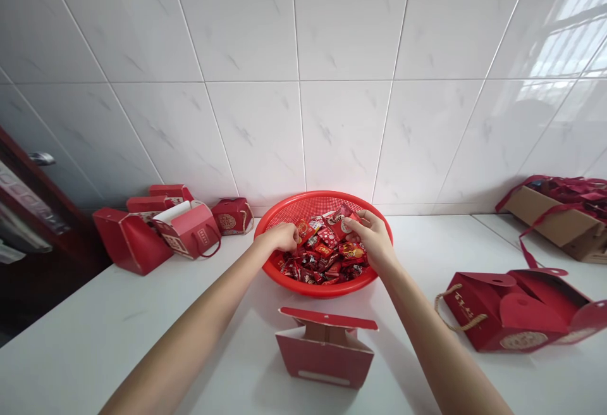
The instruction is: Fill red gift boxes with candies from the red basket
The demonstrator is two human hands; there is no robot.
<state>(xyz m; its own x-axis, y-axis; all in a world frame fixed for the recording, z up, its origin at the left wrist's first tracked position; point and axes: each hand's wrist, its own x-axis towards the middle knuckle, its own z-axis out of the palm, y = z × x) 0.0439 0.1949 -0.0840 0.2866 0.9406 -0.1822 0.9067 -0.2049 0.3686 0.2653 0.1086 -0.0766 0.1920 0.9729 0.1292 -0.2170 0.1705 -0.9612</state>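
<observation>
Reaching past a near red box [327, 359] into a red basket [303, 289] of wrapped candies [327, 260]; pinching a red packet [339, 224] right of centre with the right hand [374, 235]; curling the fingers of the left hand [283, 236] by an orange packet [305, 231] at left, not showing whether grasping it.

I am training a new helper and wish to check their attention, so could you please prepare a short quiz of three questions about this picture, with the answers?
1. Multiple choice: what does the right hand hold?
a) a rope handle
b) a red packet
c) a brown ribbon
2. True or false: the carton is to the right of the basket.
3. Short answer: what stands just on the near side of the basket?

Key: 1. b; 2. true; 3. a red box.
</observation>
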